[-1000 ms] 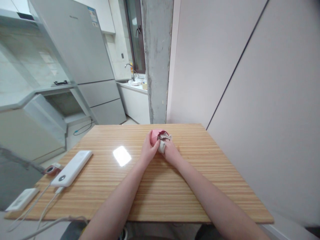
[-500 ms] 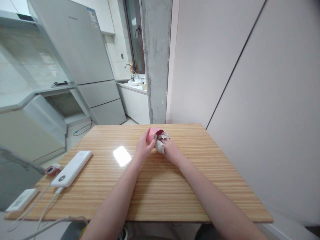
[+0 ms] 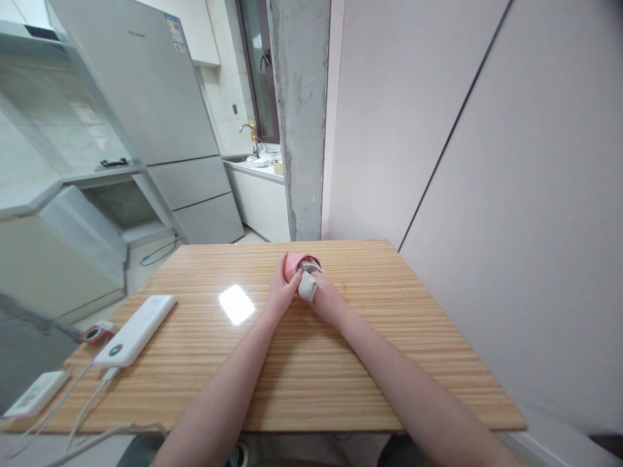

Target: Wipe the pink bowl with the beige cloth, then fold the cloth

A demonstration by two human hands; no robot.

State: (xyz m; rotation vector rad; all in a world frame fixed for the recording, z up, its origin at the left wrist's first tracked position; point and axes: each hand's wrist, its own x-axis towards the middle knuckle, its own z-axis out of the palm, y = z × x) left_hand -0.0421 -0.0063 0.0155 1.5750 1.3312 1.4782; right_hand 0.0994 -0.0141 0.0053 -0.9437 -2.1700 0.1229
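Observation:
Near the far edge of the wooden table (image 3: 389,298), a pink bowl (image 3: 293,263) is tilted with its opening toward the right. My left hand (image 3: 281,287) grips it from the left, thumb at the rim and fingers mostly hidden behind. A greyish-white cloth (image 3: 307,287) is bunched in my right hand (image 3: 326,296); part of it goes into the bowl's mouth and a fold hangs out in front. The fingertips of my right hand are hidden by the cloth and the bowl.
On the table's left side lie a white power bank (image 3: 137,331) with a plugged-in cable (image 3: 92,402), a small reddish round item (image 3: 95,334) and a white box-shaped device (image 3: 36,394). A concrete pillar (image 3: 302,130) and a pale wall (image 3: 379,130) stand beyond the table.
My right hand has shifted slightly left and further into the bowl with the cloth. The bowl has turned a little, showing more of its opening. My left hand keeps its grip.

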